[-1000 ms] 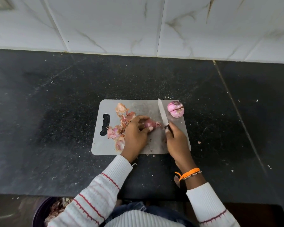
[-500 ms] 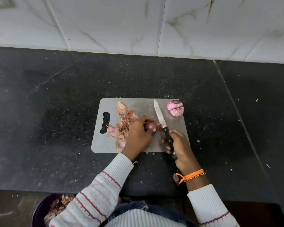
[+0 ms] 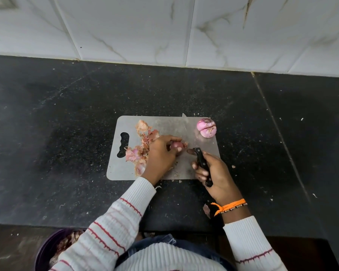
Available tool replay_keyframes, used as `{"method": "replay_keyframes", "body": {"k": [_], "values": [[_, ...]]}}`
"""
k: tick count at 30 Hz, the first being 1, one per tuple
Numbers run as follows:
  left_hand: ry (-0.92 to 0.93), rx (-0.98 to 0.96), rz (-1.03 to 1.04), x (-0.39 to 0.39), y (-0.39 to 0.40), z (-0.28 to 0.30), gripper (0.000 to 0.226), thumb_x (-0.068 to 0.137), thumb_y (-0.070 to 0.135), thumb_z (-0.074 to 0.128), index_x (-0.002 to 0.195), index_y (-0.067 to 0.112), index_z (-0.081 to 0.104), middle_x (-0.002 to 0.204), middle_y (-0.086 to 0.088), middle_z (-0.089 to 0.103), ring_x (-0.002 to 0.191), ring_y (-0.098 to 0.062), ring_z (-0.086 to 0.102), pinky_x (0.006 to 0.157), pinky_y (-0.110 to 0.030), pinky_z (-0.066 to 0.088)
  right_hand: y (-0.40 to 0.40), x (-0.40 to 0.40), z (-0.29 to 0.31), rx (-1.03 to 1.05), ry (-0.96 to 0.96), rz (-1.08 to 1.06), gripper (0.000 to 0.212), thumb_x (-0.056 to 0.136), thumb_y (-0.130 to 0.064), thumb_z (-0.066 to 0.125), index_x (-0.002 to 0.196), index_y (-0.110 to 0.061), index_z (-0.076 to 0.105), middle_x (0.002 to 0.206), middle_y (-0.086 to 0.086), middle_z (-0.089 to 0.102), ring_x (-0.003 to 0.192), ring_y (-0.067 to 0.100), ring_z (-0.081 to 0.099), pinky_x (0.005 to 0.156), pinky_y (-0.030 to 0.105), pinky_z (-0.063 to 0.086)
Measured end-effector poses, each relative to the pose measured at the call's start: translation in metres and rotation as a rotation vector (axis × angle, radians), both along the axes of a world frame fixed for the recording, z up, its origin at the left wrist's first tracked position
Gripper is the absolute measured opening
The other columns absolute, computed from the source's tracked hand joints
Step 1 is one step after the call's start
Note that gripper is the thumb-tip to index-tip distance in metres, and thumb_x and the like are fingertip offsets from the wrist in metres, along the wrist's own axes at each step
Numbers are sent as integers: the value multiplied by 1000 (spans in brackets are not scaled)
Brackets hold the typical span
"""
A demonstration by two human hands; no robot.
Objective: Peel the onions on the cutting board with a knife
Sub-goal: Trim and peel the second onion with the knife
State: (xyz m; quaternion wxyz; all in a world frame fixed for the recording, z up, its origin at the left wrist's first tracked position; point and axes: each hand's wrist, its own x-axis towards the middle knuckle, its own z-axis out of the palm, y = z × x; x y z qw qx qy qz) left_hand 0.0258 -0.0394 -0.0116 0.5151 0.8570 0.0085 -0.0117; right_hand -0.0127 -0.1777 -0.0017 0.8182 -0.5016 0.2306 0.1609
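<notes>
A grey cutting board (image 3: 164, 124) lies on the black counter. My left hand (image 3: 160, 155) grips a small red onion (image 3: 176, 146) at the board's middle. My right hand (image 3: 213, 173) holds the black handle of a knife (image 3: 202, 163) at the board's near right edge; the blade points away toward the board's far edge, its tip (image 3: 184, 115) showing there. A peeled pink onion (image 3: 206, 127) sits at the board's far right corner. A pile of onion skins (image 3: 143, 145) lies left of my left hand.
A dark purple bin (image 3: 47, 251) with peelings stands below the counter at the lower left. A white marble-tiled wall (image 3: 164, 26) rises behind the counter. Small skin scraps (image 3: 206, 210) are scattered on the counter near my right wrist.
My right hand has drawn back toward me and to the right, with the knife; the handle now shows fully. My left hand keeps hold of the small onion.
</notes>
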Motion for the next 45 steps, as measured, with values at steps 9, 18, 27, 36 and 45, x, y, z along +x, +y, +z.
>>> {"method": "replay_keyframes", "body": {"k": [9,18,27,36,45], "values": [[30,3,42,-3,3,-5,34,75,6,76,108,10,68,103,-1,68,91,-9,61,73,-5,42,2,-8,-3,-394,-62,60,24,101,-16,35,104,-10,58,61,6,53,38,5,35,37,18,28],[-72,32,94,-10,-2,-9,32,72,1,76,103,6,70,100,-9,71,89,-19,66,86,-30,53,25,-37,13,-1320,-422,309,44,100,-17,38,144,-13,33,117,10,62,106,24,60,89,34,49],[-112,61,132,-14,-7,-10,30,72,0,75,101,6,71,100,-10,70,89,-20,66,82,-25,51,39,-36,11,-1566,-307,457,51,100,-17,37,147,-10,18,116,9,59,104,25,60,81,33,48],[-114,104,109,-14,-5,-15,25,74,2,74,97,10,68,96,-6,68,84,-16,63,77,-23,49,44,-31,-1,-1689,-281,560,51,101,-13,30,149,-9,12,118,11,57,104,29,61,80,35,48],[137,-417,57,-18,4,2,40,85,2,64,119,22,56,107,7,59,88,8,57,78,-19,53,24,-7,-7,-1320,-385,230,33,98,-14,43,130,-10,45,111,10,64,101,27,60,81,32,45]]}}
